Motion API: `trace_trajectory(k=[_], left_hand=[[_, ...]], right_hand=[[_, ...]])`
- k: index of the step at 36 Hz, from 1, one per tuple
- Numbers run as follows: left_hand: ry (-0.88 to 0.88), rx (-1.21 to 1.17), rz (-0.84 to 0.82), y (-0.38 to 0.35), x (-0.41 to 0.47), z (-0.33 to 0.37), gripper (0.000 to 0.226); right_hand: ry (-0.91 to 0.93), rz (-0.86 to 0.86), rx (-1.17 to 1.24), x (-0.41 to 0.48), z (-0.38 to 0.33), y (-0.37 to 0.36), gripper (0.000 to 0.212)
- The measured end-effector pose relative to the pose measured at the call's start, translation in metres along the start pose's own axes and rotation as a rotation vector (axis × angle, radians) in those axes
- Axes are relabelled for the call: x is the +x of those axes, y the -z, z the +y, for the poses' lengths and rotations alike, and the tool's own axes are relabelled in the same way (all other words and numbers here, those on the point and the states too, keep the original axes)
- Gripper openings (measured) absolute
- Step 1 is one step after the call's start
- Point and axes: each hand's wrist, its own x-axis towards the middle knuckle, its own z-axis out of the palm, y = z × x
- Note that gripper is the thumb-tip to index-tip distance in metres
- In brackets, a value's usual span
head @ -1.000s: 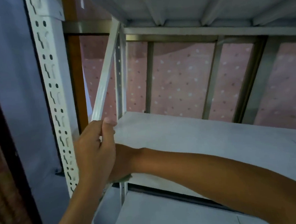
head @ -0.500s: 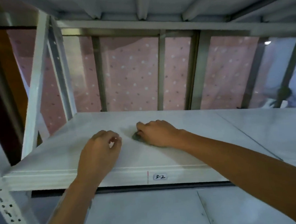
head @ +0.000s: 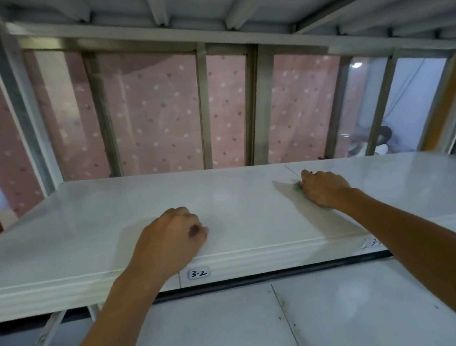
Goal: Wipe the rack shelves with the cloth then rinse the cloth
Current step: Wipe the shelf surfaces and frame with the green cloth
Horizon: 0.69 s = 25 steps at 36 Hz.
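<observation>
A white rack shelf with the label "3-2" on its front lip spans the view. My right hand presses a small greenish cloth flat on the shelf's right part; only a bit of cloth shows at the fingertips. Near the front edge at the middle, my left hand rests on the shelf as a loose fist, nothing visible in it.
A lower white shelf lies beneath, and another shelf's underside is close overhead. Metal uprights stand at the left. Behind is a window frame with a pink dotted curtain. A person sits far back right.
My left hand let go of the diagonal brace and came down onto the shelf's front. My right hand slid the cloth rightward across the shelf. The view swung right.
</observation>
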Motion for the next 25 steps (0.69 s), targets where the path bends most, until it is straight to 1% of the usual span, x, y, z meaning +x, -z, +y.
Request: trace_trajectory(k=[5, 10, 18, 21, 25], left_hand=[[0.001, 0.029, 0.049, 0.000, -0.002, 0.002, 0.036], [-0.034, 0.047, 0.082, -0.002, -0.005, 0.001, 0.040], [-0.113, 0.091, 0.071, -0.003, -0.004, -0.001, 0.035], [-0.115, 0.098, 0.067, -0.004, -0.004, -0.001, 0.032], [-0.114, -0.005, 0.058, -0.001, -0.006, 0.010, 0.024]], right_hand=[[0.016, -0.010, -0.007, -0.022, 0.004, 0.004, 0.039], [0.027, 0.004, 0.006, -0.050, -0.002, 0.011, 0.035], [0.025, 0.034, 0.076, -0.083, -0.024, 0.015, 0.027], [0.033, 0.041, 0.112, -0.090, -0.036, 0.019, 0.027], [0.032, 0.026, 0.348, -0.093, -0.036, 0.024, 0.019]])
